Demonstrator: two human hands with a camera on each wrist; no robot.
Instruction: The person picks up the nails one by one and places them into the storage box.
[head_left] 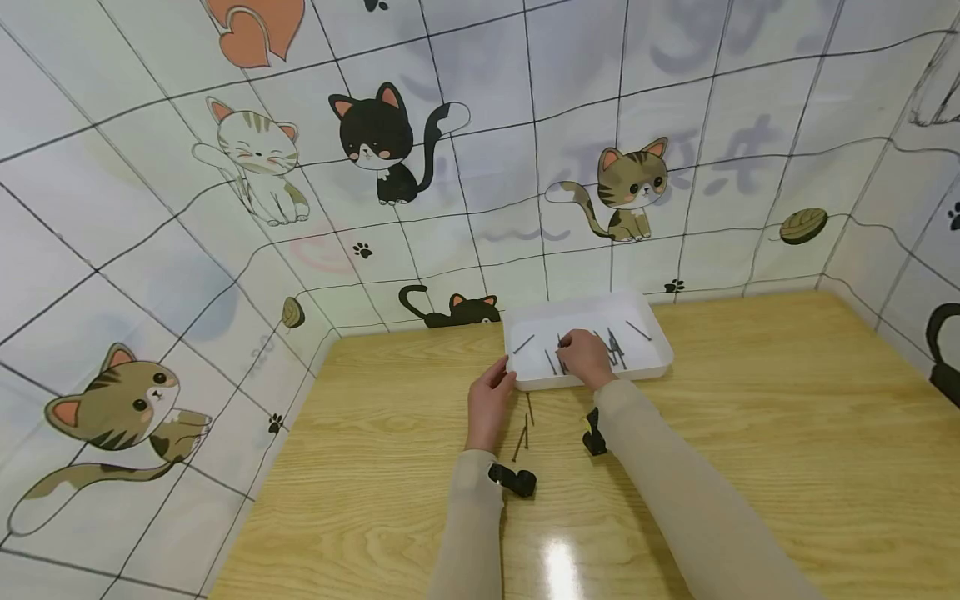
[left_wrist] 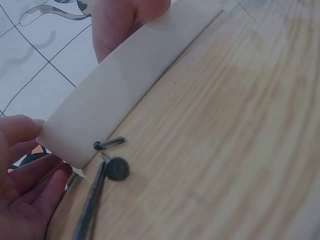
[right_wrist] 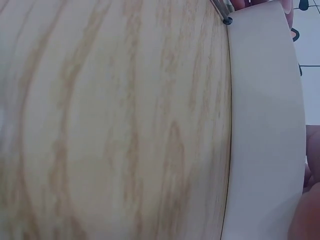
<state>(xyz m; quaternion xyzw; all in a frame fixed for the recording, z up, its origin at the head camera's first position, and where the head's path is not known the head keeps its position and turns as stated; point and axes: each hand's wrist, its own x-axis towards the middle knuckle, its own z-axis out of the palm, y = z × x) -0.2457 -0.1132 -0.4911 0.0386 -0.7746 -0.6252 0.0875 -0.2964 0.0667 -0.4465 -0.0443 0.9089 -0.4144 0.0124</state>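
A shallow white tray (head_left: 585,379) stands against the wall with several dark nails (head_left: 615,348) scattered in it. My left hand (head_left: 489,404) holds the tray's near left corner, thumb and fingers around it, as the left wrist view also shows. Over the inside of the tray, my right hand (head_left: 587,357) has its fingers curled down, and a dark nail (head_left: 559,340) shows at the fingertips. Three more nails (head_left: 520,444) lie on the table just in front of the tray, beside the left hand; their round heads (left_wrist: 118,169) appear close up in the left wrist view.
The wooden table (head_left: 765,417) reaches to a wall (head_left: 495,167) with cat drawings behind and at both sides. Small black cameras (head_left: 517,481) are strapped to both wrists. In the right wrist view the tray's front wall (right_wrist: 267,110) hides most of the right hand.
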